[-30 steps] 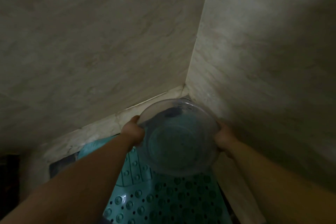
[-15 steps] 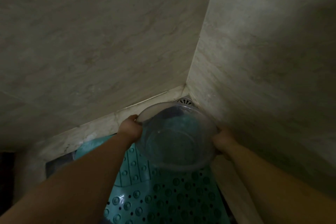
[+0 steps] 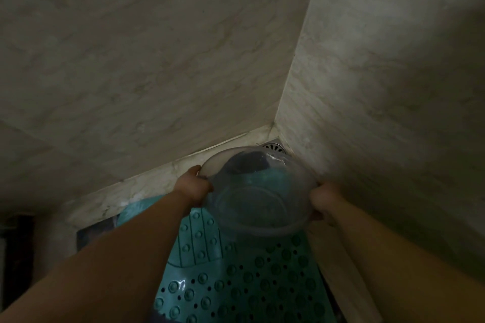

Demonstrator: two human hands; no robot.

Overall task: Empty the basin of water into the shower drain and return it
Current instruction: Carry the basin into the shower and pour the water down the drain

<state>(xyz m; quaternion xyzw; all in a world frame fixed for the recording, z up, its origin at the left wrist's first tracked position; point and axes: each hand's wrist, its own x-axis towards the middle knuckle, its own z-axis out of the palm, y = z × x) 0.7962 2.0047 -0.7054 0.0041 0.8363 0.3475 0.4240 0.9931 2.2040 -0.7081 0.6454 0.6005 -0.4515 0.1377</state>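
From the head view, a clear plastic basin (image 3: 258, 191) sits at the lower centre of the frame, held up between both hands and tipped away from the person toward the corner where two marble-patterned walls (image 3: 147, 55) meet. The left hand (image 3: 193, 186) is closed on the basin's left rim, thumb over the edge; the right hand (image 3: 323, 202) is closed on the right side of the rim. Just beyond the basin's far lip, in the floor corner, part of a round slotted shower drain (image 3: 273, 147) shows — the basin's edge hangs right in front of it. Whether water is pouring cannot be told in the dim light. Below the basin and forearms, a teal bath mat (image 3: 236, 286) with raised studs and holes covers the floor, filling the bottom centre of the frame.
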